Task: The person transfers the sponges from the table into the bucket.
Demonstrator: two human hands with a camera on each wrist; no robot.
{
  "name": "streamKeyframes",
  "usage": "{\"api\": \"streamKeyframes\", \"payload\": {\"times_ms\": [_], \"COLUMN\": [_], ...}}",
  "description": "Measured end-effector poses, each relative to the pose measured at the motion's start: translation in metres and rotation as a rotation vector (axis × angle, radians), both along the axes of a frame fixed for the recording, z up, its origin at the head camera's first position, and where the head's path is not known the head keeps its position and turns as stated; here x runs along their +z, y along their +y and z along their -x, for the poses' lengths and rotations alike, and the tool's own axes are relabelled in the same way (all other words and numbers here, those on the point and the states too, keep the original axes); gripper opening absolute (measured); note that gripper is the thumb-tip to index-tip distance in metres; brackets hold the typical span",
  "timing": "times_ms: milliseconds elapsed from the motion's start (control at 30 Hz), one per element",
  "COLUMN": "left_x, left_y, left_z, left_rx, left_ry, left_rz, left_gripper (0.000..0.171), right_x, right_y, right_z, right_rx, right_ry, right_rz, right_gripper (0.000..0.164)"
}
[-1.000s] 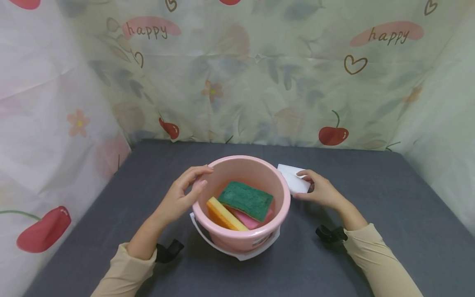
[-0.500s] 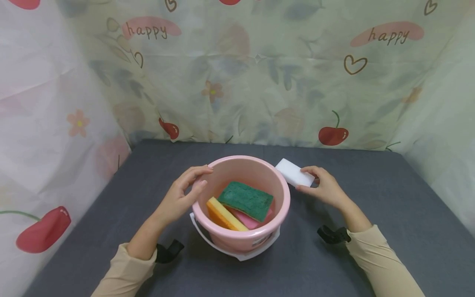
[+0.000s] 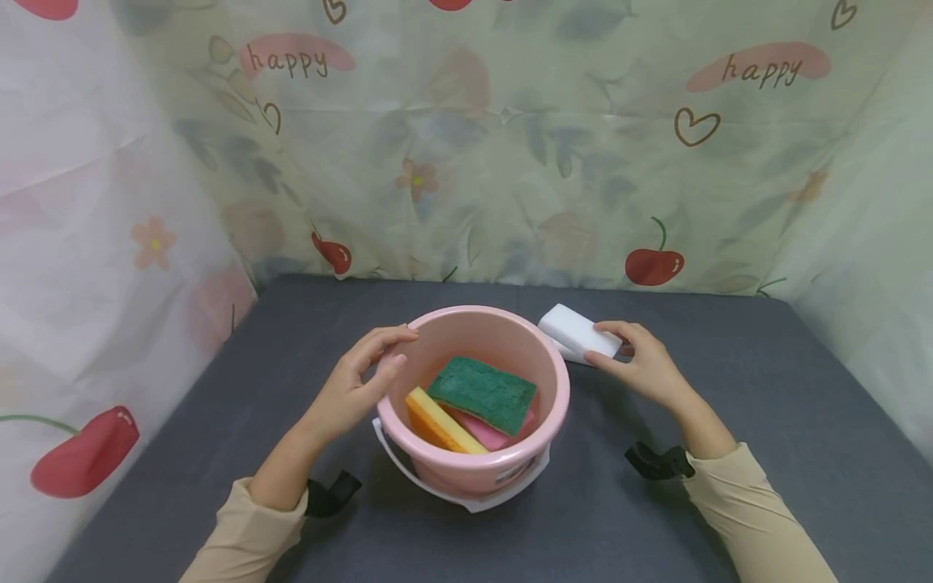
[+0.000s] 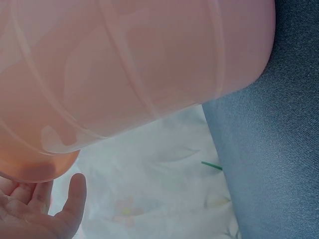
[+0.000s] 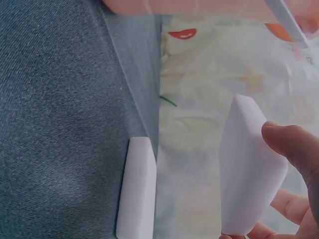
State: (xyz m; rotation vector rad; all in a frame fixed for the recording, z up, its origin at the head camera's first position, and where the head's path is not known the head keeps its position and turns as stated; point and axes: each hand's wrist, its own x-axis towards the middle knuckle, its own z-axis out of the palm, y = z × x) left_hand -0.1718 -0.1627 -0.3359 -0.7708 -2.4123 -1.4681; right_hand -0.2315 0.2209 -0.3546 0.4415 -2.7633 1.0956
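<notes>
My right hand [image 3: 645, 368] pinches a white sponge block [image 3: 574, 328] between thumb and fingers, just right of the pink bucket [image 3: 466, 330]. The right wrist view shows this block raised off the table, while a second white sponge block [image 5: 137, 191] lies flat below. At the bucket's left rim, my left hand [image 3: 357, 382] rests with fingers loosely extended; its fingertips touch or nearly touch the rim. Inside the bucket are a sponge with a green scouring face [image 3: 484, 394], a yellow-and-orange sponge [image 3: 443, 421] and a partly covered pink sponge [image 3: 484, 432].
The bucket's pale handle [image 3: 470, 506] hangs down at the front. Dark grey cloth [image 3: 583, 518] covers the table. Printed curtains [image 3: 496, 194] enclose the back and sides. A black strap sits at each wrist.
The right hand has lifted the white sponge block and shifted slightly right, uncovering another white block beneath it. The left hand and bucket have stayed in place.
</notes>
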Motion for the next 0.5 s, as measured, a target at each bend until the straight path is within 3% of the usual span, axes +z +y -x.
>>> {"api": "streamKeyframes", "payload": {"times_ms": [500], "left_x": [0.001], "left_y": [0.000], "left_z": [0.000], "left_rx": [-0.006], "left_ry": [0.004], "left_rz": [-0.004], "left_gripper": [0.031], "right_x": [0.012], "right_y": [-0.003], "right_z": [-0.008], "right_rx": [-0.030], "right_ry": [-0.017], "right_rz": [0.001], "right_gripper": [0.050]}}
